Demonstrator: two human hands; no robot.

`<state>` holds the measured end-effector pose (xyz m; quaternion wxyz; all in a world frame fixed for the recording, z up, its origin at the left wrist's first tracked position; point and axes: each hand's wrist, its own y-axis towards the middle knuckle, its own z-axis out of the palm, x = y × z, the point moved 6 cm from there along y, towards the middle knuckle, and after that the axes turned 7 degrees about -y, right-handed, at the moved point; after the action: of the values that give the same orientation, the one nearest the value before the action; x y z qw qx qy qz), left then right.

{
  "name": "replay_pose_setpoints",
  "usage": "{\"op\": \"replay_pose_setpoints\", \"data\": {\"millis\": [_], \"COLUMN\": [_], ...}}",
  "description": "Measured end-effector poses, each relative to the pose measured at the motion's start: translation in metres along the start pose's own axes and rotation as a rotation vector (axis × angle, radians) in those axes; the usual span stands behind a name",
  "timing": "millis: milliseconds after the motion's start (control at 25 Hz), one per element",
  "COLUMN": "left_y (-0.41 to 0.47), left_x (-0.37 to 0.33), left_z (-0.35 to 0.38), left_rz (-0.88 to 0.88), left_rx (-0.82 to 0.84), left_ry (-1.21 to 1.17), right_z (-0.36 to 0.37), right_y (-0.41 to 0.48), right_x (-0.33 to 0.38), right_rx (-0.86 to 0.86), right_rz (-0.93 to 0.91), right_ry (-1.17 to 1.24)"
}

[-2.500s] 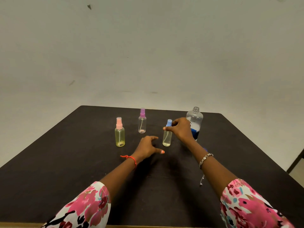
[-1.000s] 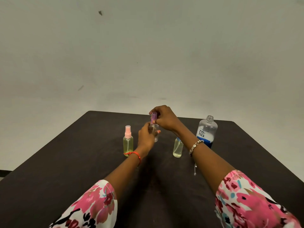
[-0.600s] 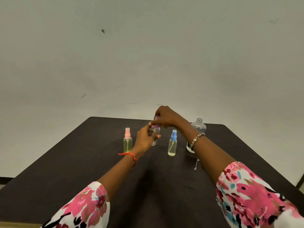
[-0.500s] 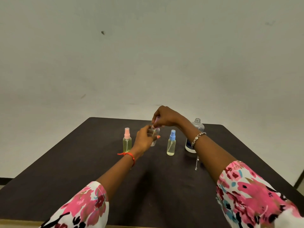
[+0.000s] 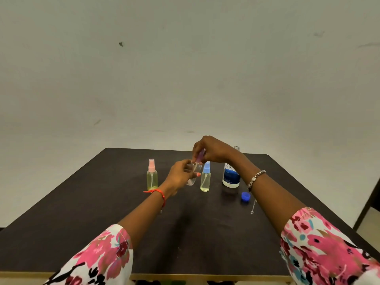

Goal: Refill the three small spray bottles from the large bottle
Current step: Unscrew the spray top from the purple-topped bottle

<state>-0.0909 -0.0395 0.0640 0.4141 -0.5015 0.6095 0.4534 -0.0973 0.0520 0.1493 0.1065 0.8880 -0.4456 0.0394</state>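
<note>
Plastic: three spray bottles point(image 5: 205, 179), one large bottle point(image 5: 231, 177)

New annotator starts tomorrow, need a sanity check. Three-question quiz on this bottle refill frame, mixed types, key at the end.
1. True or false: the blue cap is screwed onto the large bottle.
2. The right hand pinches: A the blue cap, B the purple spray top, C the large bottle's neck.
3. How many spray bottles stand untouched with tops on?
Key: 1 false, it lies on the table beside the bottle. 2 B. 3 two, the pink-topped bottle and the blue-topped bottle; the left hand grips the third bottle.
</note>
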Motion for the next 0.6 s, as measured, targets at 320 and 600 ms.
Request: {"op": "replay_pose_setpoints", "data": {"millis": [320, 600], "left_y": [0.004, 0.014], "left_x": [0.028, 0.052], "left_z": [-0.011, -0.030], "left_rz": [-0.153, -0.230], "left_rx": [0.064, -0.233], "left_ry": [-0.030, -0.102], "right_z": [-0.003, 0.081], "right_y": [-0.036, -0.072], "right_x": [-0.045, -0.086], "right_rx": [-0.188, -0.077], "right_rz": [0.111, 0.382], "right_ry": [0.367, 0.648]}}
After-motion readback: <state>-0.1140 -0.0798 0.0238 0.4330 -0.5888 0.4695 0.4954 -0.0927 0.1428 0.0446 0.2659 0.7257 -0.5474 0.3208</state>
